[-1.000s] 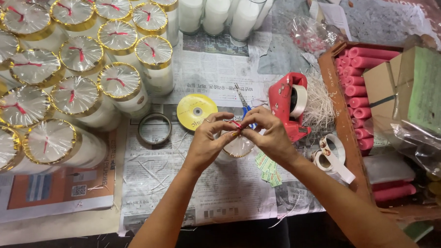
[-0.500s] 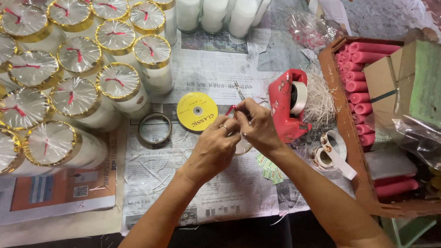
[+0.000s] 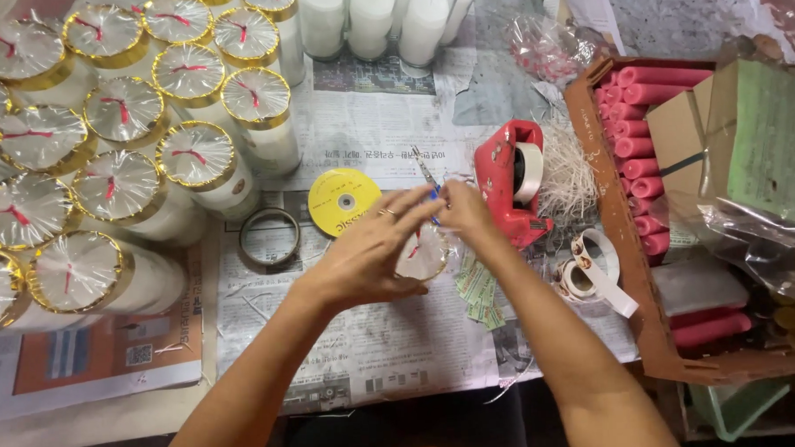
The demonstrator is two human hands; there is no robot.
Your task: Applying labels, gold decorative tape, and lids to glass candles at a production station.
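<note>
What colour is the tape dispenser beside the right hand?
Red tape dispenser, holding a white roll; right hand beside it, head view.

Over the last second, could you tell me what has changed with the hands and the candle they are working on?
The left hand has opened from a pinch at the red tie and now lies flat, fingers spread, over the wrapped candle. The right hand has drawn back toward the scissors, uncovering more of the gold-rimmed top. The red tape dispenser, the yellow spool and the finished candles stayed put.
</note>
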